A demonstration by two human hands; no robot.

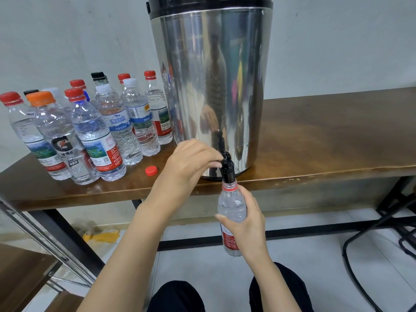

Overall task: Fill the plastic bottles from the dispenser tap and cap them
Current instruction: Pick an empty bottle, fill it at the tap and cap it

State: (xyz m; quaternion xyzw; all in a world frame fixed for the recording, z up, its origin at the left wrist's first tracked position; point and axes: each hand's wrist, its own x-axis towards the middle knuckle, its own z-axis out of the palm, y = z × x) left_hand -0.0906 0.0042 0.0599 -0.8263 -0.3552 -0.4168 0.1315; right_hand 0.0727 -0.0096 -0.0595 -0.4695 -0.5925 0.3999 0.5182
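Note:
A tall steel dispenser (211,86) stands on the brown table (326,140), its black tap (227,168) jutting over the front edge. My left hand (191,163) pinches the tap's lever from the left. My right hand (247,224) grips a clear uncapped bottle (231,206) with a red neck ring, held upright with its mouth right under the tap spout. The bottle looks nearly full of water. A loose red cap (151,170) lies on the table left of the tap.
Several capped bottles (90,131) with red, white, orange and black caps crowd the table's left part against the wall. Black table legs and a chair frame (382,233) stand on the right. A yellow bag (101,236) lies on the floor under the table.

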